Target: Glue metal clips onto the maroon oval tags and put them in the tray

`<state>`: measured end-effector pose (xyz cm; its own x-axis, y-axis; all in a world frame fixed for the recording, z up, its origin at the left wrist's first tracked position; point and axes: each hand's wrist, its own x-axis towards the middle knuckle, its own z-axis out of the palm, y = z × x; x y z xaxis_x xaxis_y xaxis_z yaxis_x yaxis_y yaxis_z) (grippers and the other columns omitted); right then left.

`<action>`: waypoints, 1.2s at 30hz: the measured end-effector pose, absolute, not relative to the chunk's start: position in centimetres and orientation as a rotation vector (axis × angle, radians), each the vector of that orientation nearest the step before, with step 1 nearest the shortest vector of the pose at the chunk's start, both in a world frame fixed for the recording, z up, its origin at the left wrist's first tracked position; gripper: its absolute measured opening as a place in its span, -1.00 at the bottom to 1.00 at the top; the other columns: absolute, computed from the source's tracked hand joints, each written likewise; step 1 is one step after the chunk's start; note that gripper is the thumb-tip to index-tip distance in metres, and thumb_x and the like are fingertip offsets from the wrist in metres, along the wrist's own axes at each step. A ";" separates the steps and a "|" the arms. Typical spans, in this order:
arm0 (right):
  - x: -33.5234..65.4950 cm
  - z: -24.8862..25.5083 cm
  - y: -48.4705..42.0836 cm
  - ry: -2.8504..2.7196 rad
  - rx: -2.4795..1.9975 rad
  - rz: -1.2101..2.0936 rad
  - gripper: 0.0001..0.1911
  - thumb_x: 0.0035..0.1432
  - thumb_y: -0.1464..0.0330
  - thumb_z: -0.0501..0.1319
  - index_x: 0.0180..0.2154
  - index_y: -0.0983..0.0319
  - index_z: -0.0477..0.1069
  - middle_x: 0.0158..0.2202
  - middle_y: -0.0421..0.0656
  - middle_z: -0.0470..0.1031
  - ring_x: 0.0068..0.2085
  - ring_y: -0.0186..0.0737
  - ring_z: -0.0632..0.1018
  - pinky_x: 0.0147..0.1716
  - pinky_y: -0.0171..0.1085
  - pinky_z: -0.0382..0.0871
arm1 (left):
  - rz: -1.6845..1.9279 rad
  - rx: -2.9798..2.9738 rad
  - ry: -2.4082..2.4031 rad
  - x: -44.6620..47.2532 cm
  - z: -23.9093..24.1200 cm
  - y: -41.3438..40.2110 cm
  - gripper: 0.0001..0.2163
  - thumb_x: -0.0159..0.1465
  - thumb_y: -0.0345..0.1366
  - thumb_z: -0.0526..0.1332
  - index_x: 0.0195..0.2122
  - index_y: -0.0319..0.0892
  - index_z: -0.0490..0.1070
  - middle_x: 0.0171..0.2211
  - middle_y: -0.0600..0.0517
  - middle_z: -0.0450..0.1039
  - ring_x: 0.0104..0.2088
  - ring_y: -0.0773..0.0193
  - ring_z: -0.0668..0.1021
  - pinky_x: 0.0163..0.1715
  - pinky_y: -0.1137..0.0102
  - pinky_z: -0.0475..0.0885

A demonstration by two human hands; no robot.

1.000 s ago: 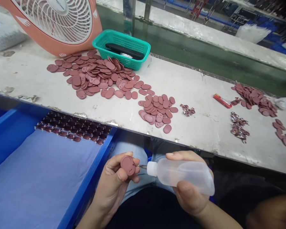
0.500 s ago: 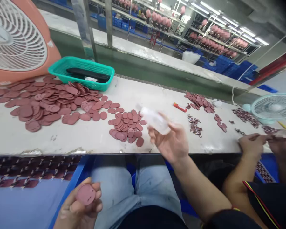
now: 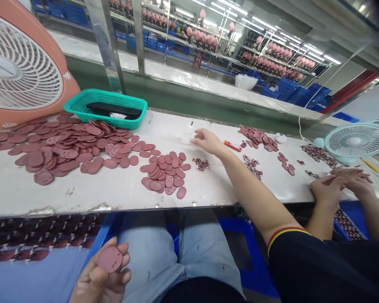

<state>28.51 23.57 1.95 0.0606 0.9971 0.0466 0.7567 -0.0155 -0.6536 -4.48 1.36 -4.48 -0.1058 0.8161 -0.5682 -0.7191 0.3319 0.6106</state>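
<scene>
My left hand [image 3: 102, 273] is closed around a dusky pink oval piece [image 3: 110, 259] with small holes, held over my lap. Stretched out over the table, my right hand [image 3: 206, 141] has its fingers apart and nothing in them. Just left of its fingertips a translucent white bottle [image 3: 187, 134] with a thin needle tip stands upright; its outline is faint against the white table. Below that hand lies a small heap of dark, shiny little parts [image 3: 201, 164]. A pile of pink oval pieces [image 3: 164, 172] is to its left.
A larger pile of ovals [image 3: 66, 145] spreads by an orange fan [image 3: 19, 71] and a green basket [image 3: 76, 101]. An orange-red marker-like stick [image 3: 233, 146] lies at right. A co-worker's hands [image 3: 337, 183] work at the far right, near a pale blue fan [image 3: 358, 141].
My right hand has moved forward and left, and let go of the white bottle, which now stands on the table. My left hand still holds the pink oval piece.
</scene>
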 end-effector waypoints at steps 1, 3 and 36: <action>29.0 2.3 22.5 -1.779 -1.843 0.600 -0.68 0.23 0.32 0.29 -0.01 0.32 0.49 -0.01 0.05 0.56 -0.01 -0.05 0.54 0.07 -0.06 0.37 | 1.297 0.103 1.059 -4.4 -4.5 1.4 -0.52 -0.31 -0.26 0.64 -0.30 -0.05 0.63 -0.42 0.09 0.69 -0.56 0.25 0.63 -0.70 0.59 0.48; 29.7 2.7 20.5 -1.863 -1.864 0.645 -0.80 0.17 0.35 0.32 -0.15 0.28 0.58 -0.16 -0.01 0.62 -0.12 -0.08 0.58 -0.02 -0.11 0.41 | 1.283 0.093 1.055 -4.1 -4.4 1.5 -0.52 -0.30 -0.24 0.64 -0.30 -0.05 0.63 -0.43 0.10 0.69 -0.55 0.27 0.64 -0.69 0.61 0.48; 15.9 3.5 4.7 -1.825 -0.974 1.269 -0.91 0.19 0.42 0.37 -0.21 0.21 0.59 -0.31 -0.19 0.61 -0.35 -0.34 0.58 -0.34 -0.36 0.48 | 1.023 0.123 0.965 -1.2 1.3 0.0 -0.64 -0.15 -0.11 0.60 -0.38 -0.20 0.65 -0.56 0.13 0.49 -0.54 0.43 0.54 -0.56 0.62 0.51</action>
<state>15.92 4.75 3.49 -0.4725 0.8725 0.1243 0.1871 0.2371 -0.9533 -1.21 0.02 1.28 0.1643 0.7657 -0.6218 -0.6653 0.5514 0.5033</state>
